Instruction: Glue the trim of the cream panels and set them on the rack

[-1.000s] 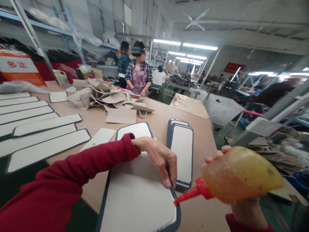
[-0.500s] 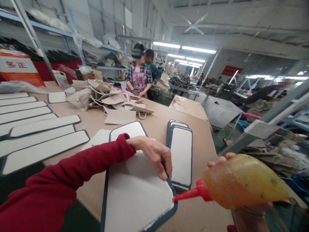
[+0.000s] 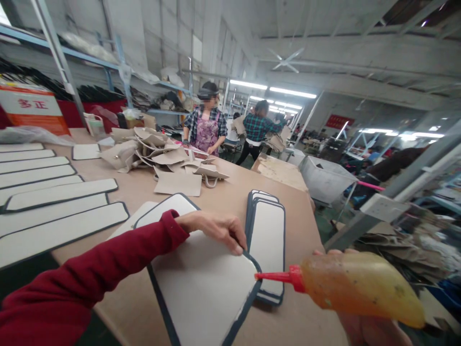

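Note:
My left hand (image 3: pixel 219 231) pinches the dark-edged rim of a large white panel (image 3: pixel 201 283), tilted in front of me. Its fingers are closed on the panel's far right edge. In my right hand (image 3: pixel 363 327) is a squeeze glue bottle (image 3: pixel 360 286) filled with yellow-amber liquid, lying nearly level. The bottle's red nozzle (image 3: pixel 275 277) points left, its tip at the panel's right corner. A wet-looking whitish line runs along the border below that corner. Most of my right hand is hidden behind the bottle.
A stack of narrow dark-edged white panels (image 3: pixel 268 240) lies just right of the large one. More long panels (image 3: pixel 65 226) are spread out at the left. Beige bag pieces (image 3: pixel 162 156) are heaped at the back of the table (image 3: pixel 245 178). Two co-workers (image 3: pixel 205 125) stand beyond.
The panel has turned a little, its near end swinging right, with my left hand still on its edge. The nozzle tip has moved slightly up along the corner. A far co-worker has stepped right.

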The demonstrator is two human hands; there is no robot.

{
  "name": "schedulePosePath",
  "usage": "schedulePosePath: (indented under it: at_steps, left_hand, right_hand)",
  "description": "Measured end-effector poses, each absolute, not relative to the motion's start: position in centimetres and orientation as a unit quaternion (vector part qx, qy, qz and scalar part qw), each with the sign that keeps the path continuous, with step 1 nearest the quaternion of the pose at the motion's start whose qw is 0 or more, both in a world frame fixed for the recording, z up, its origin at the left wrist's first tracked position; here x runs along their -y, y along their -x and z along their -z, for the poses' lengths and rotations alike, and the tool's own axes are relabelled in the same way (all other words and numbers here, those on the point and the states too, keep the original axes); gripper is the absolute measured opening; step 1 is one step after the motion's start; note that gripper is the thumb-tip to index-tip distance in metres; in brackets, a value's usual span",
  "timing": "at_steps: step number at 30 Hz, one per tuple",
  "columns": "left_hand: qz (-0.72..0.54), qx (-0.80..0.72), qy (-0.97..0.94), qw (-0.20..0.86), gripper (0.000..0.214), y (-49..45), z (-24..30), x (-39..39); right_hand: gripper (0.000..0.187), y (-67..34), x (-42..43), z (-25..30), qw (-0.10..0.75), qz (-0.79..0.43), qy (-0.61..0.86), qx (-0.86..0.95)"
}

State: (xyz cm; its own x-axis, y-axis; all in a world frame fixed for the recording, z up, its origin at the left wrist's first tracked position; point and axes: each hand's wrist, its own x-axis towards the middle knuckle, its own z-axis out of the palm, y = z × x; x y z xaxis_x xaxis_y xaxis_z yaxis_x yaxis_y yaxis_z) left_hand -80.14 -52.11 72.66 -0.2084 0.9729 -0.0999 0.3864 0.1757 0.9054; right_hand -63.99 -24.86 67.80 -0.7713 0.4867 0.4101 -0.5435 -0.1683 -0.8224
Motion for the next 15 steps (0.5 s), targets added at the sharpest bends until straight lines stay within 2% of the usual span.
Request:
schedulePosePath:
  at_steps: [6,10,15]
  left_hand:
    - [-0.395,-0.694,-0.5,0.335,0.026,80.7,-71.8,52.8]
    - [-0.394,-0.71,-0.488,0.32,0.024,81.0,-71.4,53.2]
    - [-0.414,-0.713,-0.46,0.33,0.022,81.3,-70.9,53.3]
  right_hand:
    - [0.056,63.6,24.9,-67.6,0.304,-0.775,-0.032,0.553]
    - [0.065,63.5,25.3,-67.4,0.26,-0.789,-0.07,0.553]
    - [0.066,63.6,25.5,-67.0,0.257,-0.801,-0.043,0.539]
